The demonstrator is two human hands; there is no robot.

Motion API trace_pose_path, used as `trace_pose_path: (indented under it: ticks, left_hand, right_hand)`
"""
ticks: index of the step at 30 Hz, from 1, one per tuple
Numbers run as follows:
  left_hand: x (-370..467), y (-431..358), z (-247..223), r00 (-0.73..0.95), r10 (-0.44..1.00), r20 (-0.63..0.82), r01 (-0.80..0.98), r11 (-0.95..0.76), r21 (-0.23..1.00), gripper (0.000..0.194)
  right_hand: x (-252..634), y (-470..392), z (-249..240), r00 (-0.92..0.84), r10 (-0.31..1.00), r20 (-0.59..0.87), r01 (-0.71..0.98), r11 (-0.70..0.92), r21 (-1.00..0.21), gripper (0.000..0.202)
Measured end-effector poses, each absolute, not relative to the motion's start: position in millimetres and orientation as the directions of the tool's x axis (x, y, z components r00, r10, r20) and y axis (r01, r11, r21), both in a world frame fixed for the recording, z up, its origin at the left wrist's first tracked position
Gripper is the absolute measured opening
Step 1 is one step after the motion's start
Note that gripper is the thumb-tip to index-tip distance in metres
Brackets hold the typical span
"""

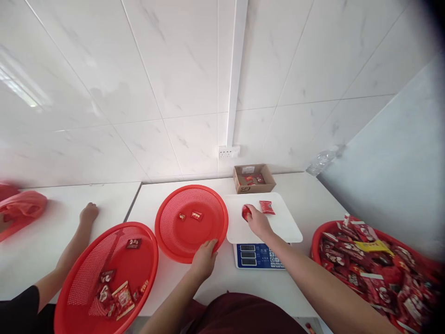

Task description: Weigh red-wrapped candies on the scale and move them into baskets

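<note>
My right hand (pixel 259 223) is closed on a small red snack packet (pixel 245 212) above the white tray (pixel 288 227) of a weighing scale (pixel 248 256). Another red packet (pixel 267 207) lies on that tray, just right of my fingers. My left hand (pixel 203 260) grips the near right rim of a round red plastic basket (pixel 167 197), fingers bent over the edge. Inside this basket are a small red packet (pixel 196 215) and a smaller wrapped piece (pixel 182 216). The scale's blue panel is partly covered by my right forearm.
A tilted red basket (pixel 66 278) with several packets stands at left. Heaped packets (pixel 368 264) fill a red basket at right. A cardboard box (pixel 257 188) sits by the wall, near a clear plastic bottle (pixel 321 162). Another person's arm (pixel 74 241) reaches across at left.
</note>
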State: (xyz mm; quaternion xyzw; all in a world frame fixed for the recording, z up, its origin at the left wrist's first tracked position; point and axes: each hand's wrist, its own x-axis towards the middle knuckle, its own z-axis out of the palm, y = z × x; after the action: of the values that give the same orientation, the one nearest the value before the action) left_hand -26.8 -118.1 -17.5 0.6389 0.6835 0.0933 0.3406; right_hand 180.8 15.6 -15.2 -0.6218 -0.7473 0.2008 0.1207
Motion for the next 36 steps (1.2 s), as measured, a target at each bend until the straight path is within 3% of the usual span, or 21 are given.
trace_pose_path:
  ticks: [3,6,10,13,17,21,25,27,29,31,34,36]
  left_hand:
    - [-28,-118,-18,0.051,0.932,-0.358,0.81,0.171,0.561,0.048]
    - [-29,-117,-19,0.049,0.928,-0.37,0.821,0.173,0.544,0.048]
    - [-30,-117,-18,0.05,0.929,-0.366,0.828,0.167,0.536,0.048]
    - [-30,-117,-17,0.049,0.931,-0.361,0.819,0.169,0.548,0.048]
    - [-30,-116,-18,0.05,0.937,-0.345,0.815,0.162,0.557,0.048]
    - [-31,-115,-20,0.048,0.939,-0.342,0.822,0.157,0.547,0.047]
    - [-35,-110,-23,0.062,0.945,-0.321,0.838,0.126,0.531,0.045]
    - [-38,-105,-27,0.066,0.951,-0.303,0.849,0.106,0.518,0.045]
    - [-41,-98,-31,0.066,0.958,-0.278,0.861,0.086,0.501,0.044]
    - [-45,-90,-35,0.06,0.965,-0.257,0.872,0.075,0.483,0.044]
    - [-48,-79,-39,0.058,0.97,-0.235,0.876,0.064,0.478,0.044]
    - [-48,-73,-41,0.057,0.971,-0.232,0.872,0.065,0.485,0.044]
  right_hand:
    - [153,20,-9,-0.265,0.964,0.009,0.807,0.227,-0.545,0.045]
    - [151,31,-7,-0.302,0.948,0.103,0.789,0.309,-0.531,0.048]
    - [196,39,-17,-0.137,0.99,-0.024,0.939,0.122,-0.322,0.045]
    - [234,35,-26,-0.046,0.993,-0.109,0.951,0.011,-0.309,0.04]
    - [250,28,-27,-0.018,0.992,-0.126,0.906,-0.037,-0.423,0.042]
    - [218,26,-12,-0.068,0.99,-0.122,0.79,-0.022,-0.613,0.036]
    - [169,11,17,-0.229,0.971,-0.075,0.591,0.078,-0.803,0.045]
    - [156,0,28,-0.351,0.936,0.016,0.343,0.144,-0.928,0.054]
    - [160,-10,32,-0.359,0.932,0.038,0.351,0.173,-0.92,0.054]
    - [182,-20,29,-0.304,0.951,0.048,0.48,0.196,-0.855,0.052]
    - [241,-36,17,-0.158,0.983,0.09,0.705,0.176,-0.687,0.048]
    - [287,-47,12,-0.025,0.994,0.102,0.839,0.076,-0.539,0.044]
